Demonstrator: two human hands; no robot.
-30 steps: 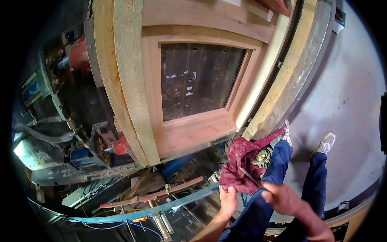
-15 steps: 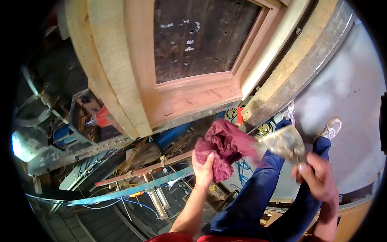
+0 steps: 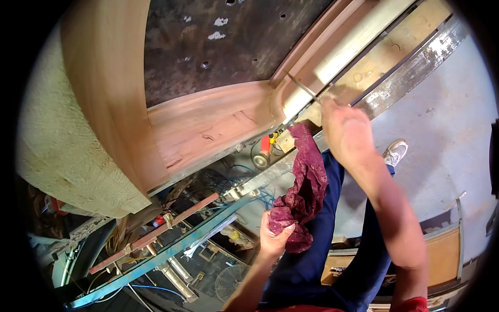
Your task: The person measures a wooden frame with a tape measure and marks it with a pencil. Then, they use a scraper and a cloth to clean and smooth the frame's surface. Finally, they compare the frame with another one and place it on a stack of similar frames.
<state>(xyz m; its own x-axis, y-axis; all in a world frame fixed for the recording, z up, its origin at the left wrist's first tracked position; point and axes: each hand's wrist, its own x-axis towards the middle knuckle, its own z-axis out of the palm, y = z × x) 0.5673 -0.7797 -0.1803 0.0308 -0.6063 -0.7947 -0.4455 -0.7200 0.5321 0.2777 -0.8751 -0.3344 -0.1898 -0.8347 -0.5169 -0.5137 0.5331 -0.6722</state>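
My left hand (image 3: 274, 238) is closed around the lower end of a crumpled maroon rag (image 3: 310, 179), whose upper part hangs loose beside my leg. In my right hand (image 3: 347, 127) a putty knife (image 3: 303, 87) is gripped, its blade seen nearly edge-on. The blade reaches to the right side of a wooden frame (image 3: 208, 122), near its inner corner; whether it touches the wood I cannot tell. Inside the frame lies a dark, stained metal plate (image 3: 208, 52) with small holes and pale flecks.
Thick timber (image 3: 88, 151) flanks the frame on the left; a worn metal beam (image 3: 410, 65) runs along its right. Below are a blue-green bar (image 3: 171, 255), cables, a red-and-grey power tool (image 3: 264, 152) and a round fan guard (image 3: 231, 281). Grey floor (image 3: 442, 135) lies to the right.
My right hand has moved up and forward with the putty knife, from beside my legs to the frame's right side. The rag now hangs more stretched out in my left hand. My view has come closer.
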